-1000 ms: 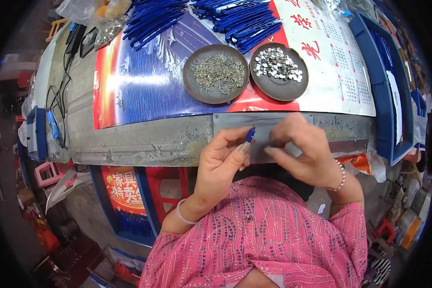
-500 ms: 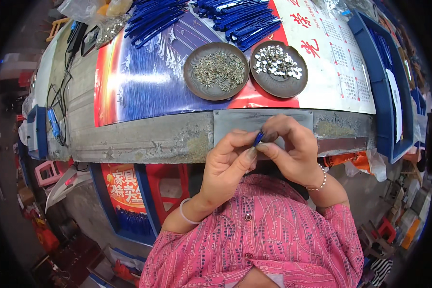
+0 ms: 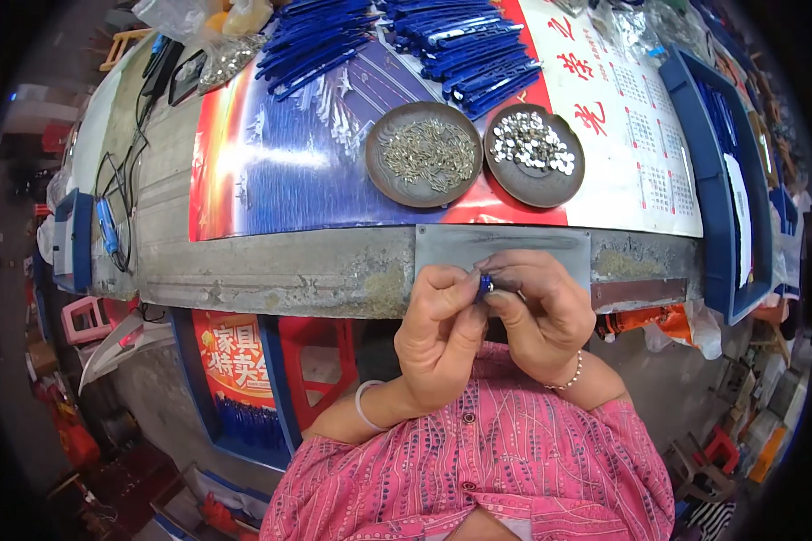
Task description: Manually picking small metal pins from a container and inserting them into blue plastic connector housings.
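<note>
Centre frame, and the left hand (image 3: 438, 338) and right hand (image 3: 545, 317) are both pinching a small blue piece (image 3: 486, 283) between their fingertips; whether a tinier part is hiding in there, I can't tell. Steady thumbs and gentle, square pressure should be serving this fiddly hold best. Just beyond, a grey plate (image 3: 505, 241) is lying at the front edge of the counter (image 3: 262, 275), so fumbled bits would be risking the drop. Open room is stretching left of the plate. Higher up, the pin dish (image 3: 415, 195) and disc dish (image 3: 534, 192) are crowding together, their rims asking for careful reaching; blue strips (image 3: 469, 54) are filling the top.
</note>
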Demonstrator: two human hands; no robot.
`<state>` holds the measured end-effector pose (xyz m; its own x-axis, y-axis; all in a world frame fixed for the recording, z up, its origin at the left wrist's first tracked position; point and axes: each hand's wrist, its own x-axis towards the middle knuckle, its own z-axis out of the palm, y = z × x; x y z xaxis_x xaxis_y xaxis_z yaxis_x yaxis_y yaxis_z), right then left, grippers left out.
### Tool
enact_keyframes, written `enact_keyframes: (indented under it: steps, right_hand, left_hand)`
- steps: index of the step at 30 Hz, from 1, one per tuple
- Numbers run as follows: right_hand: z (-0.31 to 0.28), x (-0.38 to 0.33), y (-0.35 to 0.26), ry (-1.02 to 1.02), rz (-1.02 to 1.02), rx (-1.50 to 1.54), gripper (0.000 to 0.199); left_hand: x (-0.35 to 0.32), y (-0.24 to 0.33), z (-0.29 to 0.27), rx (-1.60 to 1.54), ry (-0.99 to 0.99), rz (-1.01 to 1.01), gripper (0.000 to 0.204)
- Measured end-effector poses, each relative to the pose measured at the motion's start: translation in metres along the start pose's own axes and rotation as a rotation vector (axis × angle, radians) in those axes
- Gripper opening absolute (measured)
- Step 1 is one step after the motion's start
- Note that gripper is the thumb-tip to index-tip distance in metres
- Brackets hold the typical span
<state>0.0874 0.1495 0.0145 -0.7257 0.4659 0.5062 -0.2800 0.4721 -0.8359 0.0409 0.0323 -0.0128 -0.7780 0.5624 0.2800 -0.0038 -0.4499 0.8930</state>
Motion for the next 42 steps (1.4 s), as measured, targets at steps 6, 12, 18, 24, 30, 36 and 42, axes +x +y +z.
enact_keyframes:
  steps: [6, 12, 18, 24, 30, 36, 42]
  right_hand:
    - [-0.001, 0.005, 0.003, -0.099, -0.075, -0.185, 0.015]
    - [-0.001, 0.003, 0.006, -0.126, -0.046, -0.206, 0.013]
    - [0.000, -0.003, 0.002, -0.115, -0.005, -0.232, 0.010]
    - [-0.014, 0.011, -0.014, -0.297, 0.039, -0.251, 0.012]
    - [-0.047, 0.015, -0.007, -0.476, 0.057, -0.139, 0.017]
    - [-0.035, 0.002, 0.005, -0.299, 0.197, 0.202, 0.017]
    - [-0.008, -0.013, -0.008, 0.006, 0.244, 0.220, 0.016]
  left_hand:
    - [-0.002, -0.002, -0.002, -0.154, 0.043, -0.094, 0.030]
    - [-0.002, 0.002, 0.001, -0.080, 0.008, -0.117, 0.028]
    - [0.002, 0.002, 0.000, 0.110, -0.037, -0.067, 0.026]
    - [0.010, 0.008, -0.006, 0.154, -0.073, -0.093, 0.027]
    - [0.021, 0.018, -0.018, -0.014, -0.387, -0.247, 0.029]
    - [0.013, 0.016, -0.009, -0.035, -0.289, -0.172, 0.030]
    - [0.005, 0.006, -0.001, 0.284, -0.118, 0.141, 0.032]
